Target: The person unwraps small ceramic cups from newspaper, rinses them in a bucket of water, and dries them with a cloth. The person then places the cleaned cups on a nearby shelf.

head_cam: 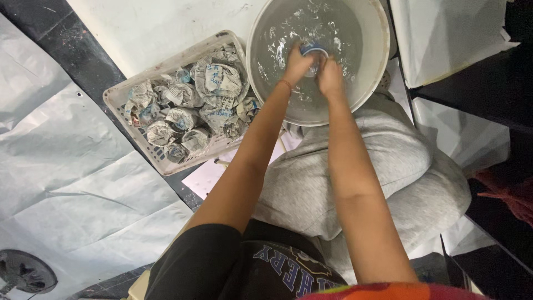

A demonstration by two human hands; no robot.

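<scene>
Hands in a white basin (373,83) of water, seen from above by a seated person in grey trousers. Left hand (298,63) and right hand (331,76) both closed around a small round cup (314,51) with a blue rim, held just under or at the water surface near basin centre. Left fingers curl over its near side, right hand grips from the right; how tight, cannot tell through ripples.

Handling, as a judgement: cup looks like glazed ceramic or glass, so stiff, breakable, light, and slippery while wet. Safest hold is around the body with one hand and a thumb over the rim, not fingertips only.

Left of the basin, touching it, a white plastic basket (116,99) full of balls of crumpled newspaper (217,80); what they wrap is hidden. Grey sheeting (66,166) covers the floor around.

Hard to make out: cup's lower half, covered by fingers and glare; water depth; anything else lying on the basin bottom. Basin's far rim is cut off at the top edge. Dark round object (22,271) at bottom left is unclear.
</scene>
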